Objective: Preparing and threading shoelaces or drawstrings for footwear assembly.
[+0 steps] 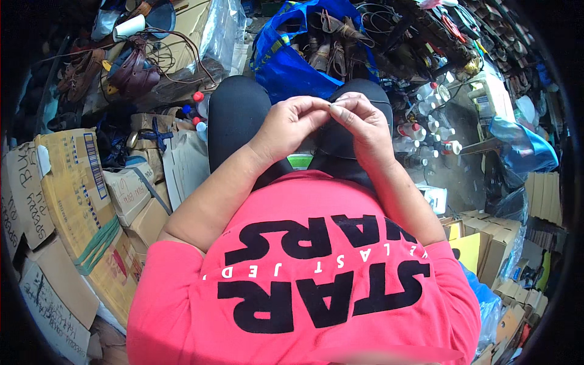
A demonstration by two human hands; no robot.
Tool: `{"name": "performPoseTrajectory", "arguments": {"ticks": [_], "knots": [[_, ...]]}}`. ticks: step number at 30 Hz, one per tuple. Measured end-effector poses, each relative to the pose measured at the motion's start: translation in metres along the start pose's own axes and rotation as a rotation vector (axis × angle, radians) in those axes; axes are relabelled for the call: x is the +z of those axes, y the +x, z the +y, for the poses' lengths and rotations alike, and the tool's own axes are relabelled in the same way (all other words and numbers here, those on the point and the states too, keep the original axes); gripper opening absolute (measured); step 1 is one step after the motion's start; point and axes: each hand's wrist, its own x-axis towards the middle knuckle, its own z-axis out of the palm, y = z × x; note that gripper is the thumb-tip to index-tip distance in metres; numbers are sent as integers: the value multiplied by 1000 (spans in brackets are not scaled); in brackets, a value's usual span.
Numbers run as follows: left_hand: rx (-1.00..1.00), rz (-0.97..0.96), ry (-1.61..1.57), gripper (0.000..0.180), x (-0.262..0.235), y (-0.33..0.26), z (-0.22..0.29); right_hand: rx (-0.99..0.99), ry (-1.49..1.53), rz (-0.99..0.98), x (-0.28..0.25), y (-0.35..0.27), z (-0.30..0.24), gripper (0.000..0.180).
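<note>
Both hands meet fingertip to fingertip above my dark-clad knees. My left hand (291,124) is closed in a pinch, its thumb and forefinger pressed together. The fingers of my right hand (365,129) are pinched too, touching the left fingertips. A tiny dark speck shows where the tips meet, too small to name. Just beyond the hands stands a blue bag (281,78), open at the top, with brown leather shoes or sandals (331,52) inside. A bit of green and white shows between my thighs, mostly hidden.
Cardboard boxes (79,194) are stacked at the left. A dark red leather shoe upper (135,70) with trailing cords lies at the far left, near a white cup (129,28). Several small bottles (412,131) stand on the floor at the right, before more boxes (486,243).
</note>
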Motion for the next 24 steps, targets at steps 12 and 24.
{"name": "performPoseTrajectory", "arguments": {"ticks": [12, 24], "knots": [[93, 20, 420, 13, 7, 0, -3, -208, -438, 57, 2, 0, -3, 8], [-45, 83, -37, 16, 8, -4, -4, -279, -507, 101, 4, 1, -4, 7]]}}
